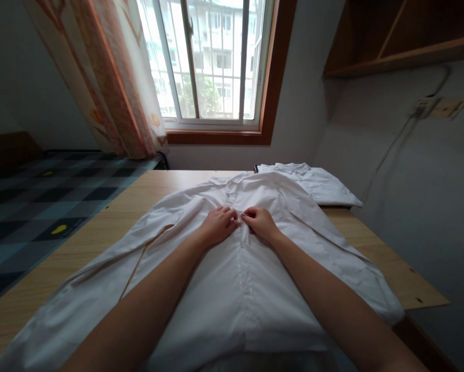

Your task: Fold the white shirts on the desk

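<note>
A white long-sleeved shirt (216, 289) lies spread on the wooden table, its collar toward the window and its front placket running down the middle. My left hand (219, 225) pinches the cloth at the left side of the placket, in the upper chest area. Just to its right, my right hand (260, 222) has thumb and fingers closed on the placket edge. The fingertips of both hands nearly meet. Any button between them is too small to make out.
Folded white clothing (325, 186) rests at the table's back right corner. The wooden table (135, 206) borders a bed with a checked cover (80, 194) on the left. A curtain (119, 77), a window and a wall socket (426, 107) are beyond.
</note>
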Demonstrator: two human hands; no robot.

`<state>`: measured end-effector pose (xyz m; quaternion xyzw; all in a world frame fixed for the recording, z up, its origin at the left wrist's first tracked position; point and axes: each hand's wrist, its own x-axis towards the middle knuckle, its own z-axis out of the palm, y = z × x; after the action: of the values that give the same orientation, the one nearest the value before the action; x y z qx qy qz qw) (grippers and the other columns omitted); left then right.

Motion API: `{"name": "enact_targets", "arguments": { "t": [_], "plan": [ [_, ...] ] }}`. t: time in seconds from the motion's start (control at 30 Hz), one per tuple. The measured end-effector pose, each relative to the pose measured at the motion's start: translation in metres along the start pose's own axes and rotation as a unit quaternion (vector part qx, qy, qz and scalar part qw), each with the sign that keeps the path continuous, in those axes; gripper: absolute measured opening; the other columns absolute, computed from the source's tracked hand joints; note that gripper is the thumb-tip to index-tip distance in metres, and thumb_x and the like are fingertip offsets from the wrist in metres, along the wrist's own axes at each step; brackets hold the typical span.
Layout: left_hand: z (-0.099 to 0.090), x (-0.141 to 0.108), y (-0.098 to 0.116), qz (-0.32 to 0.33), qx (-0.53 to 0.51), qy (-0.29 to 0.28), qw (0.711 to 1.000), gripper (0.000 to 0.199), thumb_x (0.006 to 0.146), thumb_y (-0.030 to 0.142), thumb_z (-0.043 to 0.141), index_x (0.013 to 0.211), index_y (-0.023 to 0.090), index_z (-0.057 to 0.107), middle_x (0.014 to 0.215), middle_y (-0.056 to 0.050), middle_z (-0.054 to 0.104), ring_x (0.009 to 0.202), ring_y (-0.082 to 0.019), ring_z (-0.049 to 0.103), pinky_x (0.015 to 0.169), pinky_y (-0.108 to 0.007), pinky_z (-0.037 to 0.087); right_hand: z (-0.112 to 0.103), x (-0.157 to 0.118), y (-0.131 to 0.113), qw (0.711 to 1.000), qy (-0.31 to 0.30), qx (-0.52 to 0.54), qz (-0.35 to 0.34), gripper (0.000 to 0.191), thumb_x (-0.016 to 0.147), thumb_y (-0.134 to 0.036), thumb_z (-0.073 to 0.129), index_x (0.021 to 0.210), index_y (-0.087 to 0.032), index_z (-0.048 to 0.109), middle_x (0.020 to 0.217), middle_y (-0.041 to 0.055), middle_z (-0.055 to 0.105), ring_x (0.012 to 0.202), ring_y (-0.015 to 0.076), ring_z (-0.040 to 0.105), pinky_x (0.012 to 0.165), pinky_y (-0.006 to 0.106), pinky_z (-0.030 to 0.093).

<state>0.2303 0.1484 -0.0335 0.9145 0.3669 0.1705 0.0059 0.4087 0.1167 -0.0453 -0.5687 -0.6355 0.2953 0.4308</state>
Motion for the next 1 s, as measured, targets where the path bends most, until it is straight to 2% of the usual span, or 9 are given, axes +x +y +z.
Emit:
{"name": "enact_targets", "arguments": {
  "t": [0.1,0.3,0.4,0.53,0.67,0.7,0.77,0.87,1.0],
  "plan": [
    [-0.001,-0.003,-0.005,-0.007,-0.011,0.001,1.000,0.012,0.090,0.030,0.057,0.096,0.022,0.063,0.092,-0.006,0.064,0.091,-0.024,0.057,0.083,-0.035,0.041,0.000,0.000,0.004,1.000,0.004,0.019,0.008,0.017,0.084,-0.030,0.058,0.079,-0.016,0.067,0.062,-0.0022,0.061,0.050,0.0119,0.054,0.051,0.022,0.040],
    [0.007,0.002,-0.014,-0.078,0.033,0.032,0.996,0.016,0.095,0.029,0.047,0.098,0.019,0.059,0.099,-0.009,0.066,0.097,-0.026,0.057,0.089,-0.038,0.041,0.010,0.006,0.005,0.976,0.084,-0.188,-0.066,0.009,0.091,-0.023,0.053,0.086,-0.019,0.060,0.086,0.0036,0.065,0.080,0.0164,0.058,0.069,0.025,0.040],
    [0.009,0.010,-0.024,-0.086,0.042,0.059,0.994,0.020,0.098,0.028,0.041,0.100,0.018,0.057,0.102,-0.011,0.065,0.100,-0.026,0.056,0.091,-0.038,0.041,0.014,0.015,0.003,0.963,0.085,-0.245,-0.080,0.011,0.097,-0.023,0.045,0.097,-0.019,0.055,0.098,0.0066,0.063,0.089,0.0186,0.058,0.071,0.026,0.039],
    [0.004,0.020,-0.033,-0.078,0.066,0.081,0.991,0.023,0.097,0.024,0.039,0.105,0.017,0.059,0.106,-0.013,0.062,0.105,-0.028,0.054,0.094,-0.040,0.040,0.017,0.033,0.002,0.950,0.086,-0.284,-0.092,0.015,0.101,-0.024,0.037,0.101,-0.019,0.051,0.105,0.0094,0.061,0.090,0.0203,0.058,0.071,0.027,0.037],
    [-0.001,0.021,-0.016,-0.014,0.061,0.091,0.994,0.027,0.090,0.012,0.045,0.109,0.020,0.063,0.121,-0.012,0.060,0.118,-0.029,0.049,0.106,-0.044,0.032,0.022,0.049,0.006,0.945,0.096,-0.292,-0.111,0.015,0.102,-0.023,0.036,0.102,-0.019,0.050,0.107,0.0092,0.060,0.091,0.0206,0.057,0.072,0.027,0.037],
    [-0.002,0.020,-0.007,-0.015,0.050,0.094,0.994,0.028,0.087,0.010,0.047,0.105,0.021,0.065,0.121,-0.011,0.061,0.119,-0.029,0.048,0.108,-0.045,0.030,0.022,0.051,0.007,0.945,0.100,-0.289,-0.116,0.014,0.101,-0.023,0.036,0.102,-0.019,0.049,0.106,0.0091,0.060,0.092,0.0209,0.057,0.073,0.028,0.037],
    [-0.001,0.014,0.009,-0.069,0.009,0.096,0.993,0.026,0.083,0.008,0.049,0.097,0.021,0.068,0.112,-0.009,0.066,0.115,-0.028,0.051,0.105,-0.045,0.033,0.022,0.053,0.010,0.946,0.109,-0.279,-0.122,0.013,0.101,-0.022,0.036,0.101,-0.019,0.049,0.105,0.0092,0.060,0.093,0.0214,0.057,0.074,0.028,0.037],
    [0.002,0.002,0.023,-0.162,-0.105,0.066,0.979,0.025,0.083,0.011,0.048,0.090,0.019,0.070,0.093,-0.008,0.070,0.096,-0.025,0.059,0.089,-0.039,0.044,0.020,0.054,0.013,0.951,0.121,-0.258,-0.120,0.012,0.101,-0.023,0.035,0.099,-0.020,0.047,0.103,0.0093,0.061,0.092,0.0216,0.057,0.074,0.028,0.037],
    [0.002,-0.012,0.014,-0.131,-0.212,0.039,0.968,0.024,0.087,0.022,0.050,0.093,0.017,0.072,0.090,-0.006,0.072,0.089,-0.022,0.061,0.084,-0.033,0.047,0.018,0.054,0.014,0.957,0.128,-0.232,-0.121,0.012,0.101,-0.025,0.035,0.098,-0.020,0.045,0.098,0.0089,0.062,0.088,0.0220,0.058,0.071,0.028,0.037]
  ]
}}
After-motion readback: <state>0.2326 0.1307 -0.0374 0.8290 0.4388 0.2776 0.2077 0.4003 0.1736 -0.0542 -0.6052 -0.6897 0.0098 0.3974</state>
